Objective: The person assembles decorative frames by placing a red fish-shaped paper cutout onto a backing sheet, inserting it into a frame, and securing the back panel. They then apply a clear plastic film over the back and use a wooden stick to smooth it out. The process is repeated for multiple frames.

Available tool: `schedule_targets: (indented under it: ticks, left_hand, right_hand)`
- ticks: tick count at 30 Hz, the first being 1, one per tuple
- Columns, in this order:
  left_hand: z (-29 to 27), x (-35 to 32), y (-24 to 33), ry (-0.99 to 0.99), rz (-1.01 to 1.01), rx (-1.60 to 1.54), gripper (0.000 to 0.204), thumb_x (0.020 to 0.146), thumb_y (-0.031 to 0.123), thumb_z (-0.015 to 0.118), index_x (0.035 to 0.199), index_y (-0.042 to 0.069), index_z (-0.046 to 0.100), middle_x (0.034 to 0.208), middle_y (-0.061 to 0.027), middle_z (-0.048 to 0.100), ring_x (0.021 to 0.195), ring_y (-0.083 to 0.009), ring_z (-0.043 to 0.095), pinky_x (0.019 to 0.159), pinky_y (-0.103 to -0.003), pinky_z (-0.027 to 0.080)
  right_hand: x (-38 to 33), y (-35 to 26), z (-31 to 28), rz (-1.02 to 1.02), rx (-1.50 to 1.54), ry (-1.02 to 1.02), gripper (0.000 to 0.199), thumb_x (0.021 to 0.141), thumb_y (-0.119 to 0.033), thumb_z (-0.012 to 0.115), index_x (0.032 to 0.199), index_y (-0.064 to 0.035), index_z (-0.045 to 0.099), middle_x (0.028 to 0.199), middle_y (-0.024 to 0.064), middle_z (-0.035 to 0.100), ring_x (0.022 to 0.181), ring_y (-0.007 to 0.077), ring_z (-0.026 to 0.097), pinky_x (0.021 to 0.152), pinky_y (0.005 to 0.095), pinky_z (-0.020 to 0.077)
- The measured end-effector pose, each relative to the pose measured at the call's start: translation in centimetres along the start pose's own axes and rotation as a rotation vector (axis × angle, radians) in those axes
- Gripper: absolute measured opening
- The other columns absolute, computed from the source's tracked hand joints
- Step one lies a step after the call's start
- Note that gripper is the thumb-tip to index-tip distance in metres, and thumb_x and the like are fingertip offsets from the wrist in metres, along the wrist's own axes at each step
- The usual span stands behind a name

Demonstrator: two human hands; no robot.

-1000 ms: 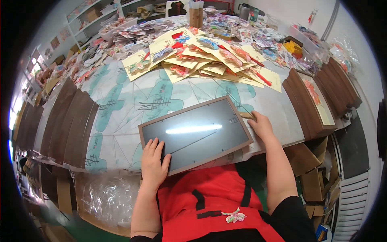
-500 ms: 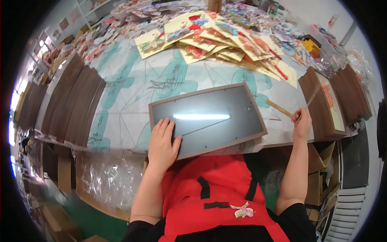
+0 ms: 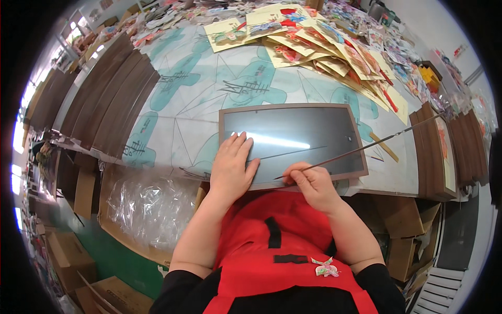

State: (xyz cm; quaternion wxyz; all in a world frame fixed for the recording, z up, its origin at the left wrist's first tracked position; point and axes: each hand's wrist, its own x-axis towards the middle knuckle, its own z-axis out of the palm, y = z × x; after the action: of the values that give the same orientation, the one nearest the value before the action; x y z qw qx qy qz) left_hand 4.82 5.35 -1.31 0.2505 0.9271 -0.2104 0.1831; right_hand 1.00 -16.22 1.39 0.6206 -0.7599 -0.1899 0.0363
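A brown picture frame with a dark grey panel lies near the table's front edge. The panel reflects a bright strip of light, and a thin dark line crosses it. My left hand rests flat on the frame's left part, fingers stretched out. Over its front edge, right of the middle, my right hand pinches a long, thin, dark rod. One tip points left over the panel; the rod slants up to the right, with a twisted part near its far end. A flat tan stick lies just right of the frame.
Stacks of brown frames stand at the left and right. Cream picture sheets with red and blue shapes are heaped at the back. A printed white sheet covers the table. Below its front edge, a box holds clear plastic wrap.
My right hand has come left from beside the right-hand stack to the frame's front edge, bringing the rod. My left hand stays on the frame, which is now turned straighter. The view has shifted.
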Motion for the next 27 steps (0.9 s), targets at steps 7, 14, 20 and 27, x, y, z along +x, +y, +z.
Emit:
schedule_targets:
  ticks: [7,14,20,27]
  left_hand:
    - [0.1,-0.1,0.0,0.029,0.009,-0.025,0.042,0.081,0.019,0.064,0.116,-0.002,0.055,0.125,-0.0202,0.053,0.12,-0.0376,0.045,0.101,-0.045,0.036]
    - [0.0,-0.1,0.0,0.006,0.005,-0.011,0.043,0.082,0.018,0.063,0.118,-0.002,0.054,0.127,-0.0202,0.051,0.122,-0.0377,0.044,0.101,-0.044,0.036]
    - [0.0,-0.1,0.0,-0.004,-0.004,-0.001,0.043,0.082,0.018,0.063,0.119,-0.002,0.054,0.128,-0.0196,0.051,0.122,-0.0372,0.044,0.102,-0.043,0.035]
    - [-0.2,-0.1,0.1,-0.005,-0.009,-0.008,0.042,0.082,0.018,0.063,0.118,-0.002,0.054,0.128,-0.0194,0.051,0.122,-0.0372,0.044,0.102,-0.043,0.036]
  right_hand:
    - [0.6,0.5,1.3,-0.162,-0.269,-0.016,0.015,0.093,-0.01,0.049,0.09,-0.0003,0.061,0.08,0.0105,0.063,0.072,0.0261,0.06,0.067,0.0334,0.046]
    - [0.7,0.8,1.7,-0.253,-0.368,-0.021,0.008,0.09,-0.007,0.053,0.088,-0.0044,0.06,0.08,0.0071,0.062,0.074,0.0259,0.059,0.069,0.0351,0.0422]
    - [0.6,0.8,1.8,-0.28,-0.424,-0.02,0.006,0.09,-0.006,0.052,0.087,-0.005,0.058,0.078,0.0077,0.06,0.073,0.0276,0.055,0.069,0.036,0.0411]
    - [0.4,0.8,1.1,-0.259,-0.356,-0.009,0.002,0.088,-0.003,0.053,0.087,-0.0038,0.055,0.079,0.0096,0.059,0.075,0.0297,0.056,0.069,0.0369,0.0423]
